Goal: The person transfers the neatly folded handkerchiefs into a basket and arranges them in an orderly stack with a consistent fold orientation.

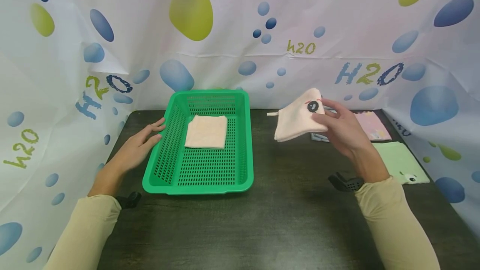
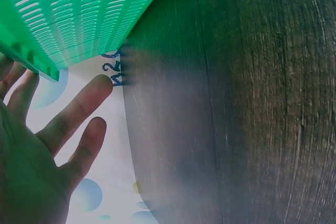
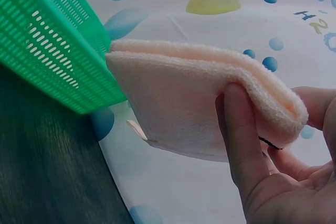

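Note:
A folded peach towel (image 1: 300, 116) with a dark round face patch hangs above the table, pinched at its right edge by my right hand (image 1: 343, 126). The right wrist view shows the thumb on one side of the folded towel (image 3: 168, 98) and fingers on the other. My left hand (image 1: 138, 143) has its fingers spread and touches the left rim of a green plastic basket (image 1: 210, 188). In the left wrist view, the left hand (image 2: 47, 145) is beside the basket wall (image 2: 79, 19). Another folded peach towel (image 1: 206, 132) lies flat inside the basket.
A pink towel (image 1: 371, 126) and a light green towel (image 1: 403, 161) lie at the right of the dark table (image 1: 240, 228). A bluish-white cloth (image 1: 318, 137) is partly hidden behind the right hand. A white sheet with blue and green spots (image 1: 232, 24) encloses the back and sides.

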`<act>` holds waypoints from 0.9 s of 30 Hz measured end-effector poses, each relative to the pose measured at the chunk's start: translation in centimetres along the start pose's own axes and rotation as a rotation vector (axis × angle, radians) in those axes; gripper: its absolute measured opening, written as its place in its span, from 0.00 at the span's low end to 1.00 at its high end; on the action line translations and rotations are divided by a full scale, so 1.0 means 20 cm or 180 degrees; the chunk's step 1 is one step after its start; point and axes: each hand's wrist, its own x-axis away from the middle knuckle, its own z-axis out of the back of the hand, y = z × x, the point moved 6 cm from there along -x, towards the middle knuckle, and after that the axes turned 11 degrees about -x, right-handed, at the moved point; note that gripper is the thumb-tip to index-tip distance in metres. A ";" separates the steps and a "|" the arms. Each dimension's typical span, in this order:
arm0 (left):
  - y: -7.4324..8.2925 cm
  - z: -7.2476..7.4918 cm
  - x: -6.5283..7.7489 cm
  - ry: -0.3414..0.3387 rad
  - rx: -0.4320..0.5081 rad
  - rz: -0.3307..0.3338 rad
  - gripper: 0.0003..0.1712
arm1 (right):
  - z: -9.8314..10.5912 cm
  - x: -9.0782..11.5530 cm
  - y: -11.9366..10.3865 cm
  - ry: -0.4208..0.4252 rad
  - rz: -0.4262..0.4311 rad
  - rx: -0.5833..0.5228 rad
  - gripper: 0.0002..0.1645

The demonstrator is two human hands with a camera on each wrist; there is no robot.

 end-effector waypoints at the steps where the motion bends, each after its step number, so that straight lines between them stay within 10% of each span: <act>1: 0.00 0.00 0.00 0.0000 0.0000 0.0002 0.30 | -0.01 0.00 0.00 0.0022 0.0001 0.0009 0.50; 27: 0.01 0.02 0.01 -0.0043 -0.0033 0.0025 0.31 | -0.24 -0.08 -0.04 -0.0203 0.0026 -0.0271 0.45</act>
